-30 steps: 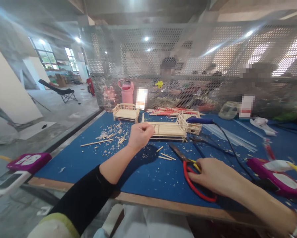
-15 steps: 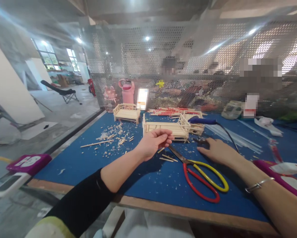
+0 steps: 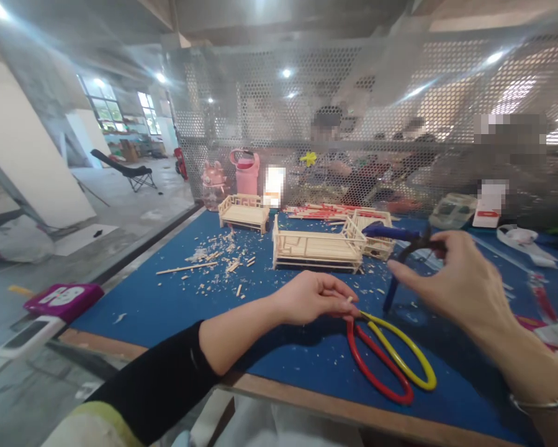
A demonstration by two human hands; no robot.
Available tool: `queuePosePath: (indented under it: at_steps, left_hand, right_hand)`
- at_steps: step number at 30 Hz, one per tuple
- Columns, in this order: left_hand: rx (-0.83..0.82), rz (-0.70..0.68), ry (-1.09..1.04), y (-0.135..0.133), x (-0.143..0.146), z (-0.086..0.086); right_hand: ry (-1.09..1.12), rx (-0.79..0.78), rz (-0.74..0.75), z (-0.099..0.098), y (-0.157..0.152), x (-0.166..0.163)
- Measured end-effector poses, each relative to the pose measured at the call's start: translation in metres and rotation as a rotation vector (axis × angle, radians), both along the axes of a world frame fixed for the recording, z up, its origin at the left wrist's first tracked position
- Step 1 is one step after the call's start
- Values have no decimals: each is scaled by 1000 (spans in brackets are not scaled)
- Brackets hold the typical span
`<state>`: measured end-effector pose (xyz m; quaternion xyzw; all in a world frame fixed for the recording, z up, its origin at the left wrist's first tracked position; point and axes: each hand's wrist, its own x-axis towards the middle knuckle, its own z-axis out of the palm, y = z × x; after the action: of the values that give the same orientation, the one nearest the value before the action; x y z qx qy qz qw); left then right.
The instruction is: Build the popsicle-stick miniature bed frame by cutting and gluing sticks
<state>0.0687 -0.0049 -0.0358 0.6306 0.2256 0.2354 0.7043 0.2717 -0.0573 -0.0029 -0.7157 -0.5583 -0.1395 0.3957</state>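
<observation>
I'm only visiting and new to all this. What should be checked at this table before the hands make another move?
1. Left hand has the small stick: ok, pinched at the fingertips.
2. Right hand has the dark tool: ok, held between thumb and fingers.
3. Scissors lying down, with no fingers through the handles: ok.
4. Left hand off the scissor blades: cannot tell, the hand hides them.
5. Larger wooden model standing upright: ok, behind the left hand.
6. Tabletop swept of scraps: not ok, bits of wood lie scattered about.
</observation>
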Motion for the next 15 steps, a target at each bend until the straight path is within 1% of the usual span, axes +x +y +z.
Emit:
queuePosePath:
  at_steps: [2, 4, 5, 7, 9, 10, 11, 12, 13, 14, 15]
  left_hand:
    - [193, 36, -35, -7, 2, 3]
    - [410, 66, -74, -14, 4, 7]
    - [485, 66, -85, -16, 4, 9]
    - [562, 74, -62, -18, 3, 11]
    - [590, 142, -13, -18, 1, 12]
    - [593, 188, 7, -17, 0, 13]
    - [586, 222, 19, -16, -1, 13]
    - [563, 237, 18, -15, -2, 14]
    - [528, 230, 4, -15, -3, 15]
    - [490, 204, -12, -16, -4, 16]
    - [460, 160, -24, -17, -4, 17]
  right_hand:
    - [48, 99, 1, 12, -3, -15]
    - [76, 187, 45, 20, -3, -34]
    - [95, 214, 79, 23, -3, -43]
    - [178, 242, 150, 27, -3, -58]
    - [341, 230, 240, 31, -4, -61]
    - [446, 199, 311, 33, -5, -58]
    - [551, 130, 410, 35, -6, -52]
    - [652, 30, 543, 36, -7, -45]
    - [723, -109, 688, 36, -7, -36]
    - [764, -282, 835, 34, -6, -29]
    - [792, -372, 960, 30, -5, -23]
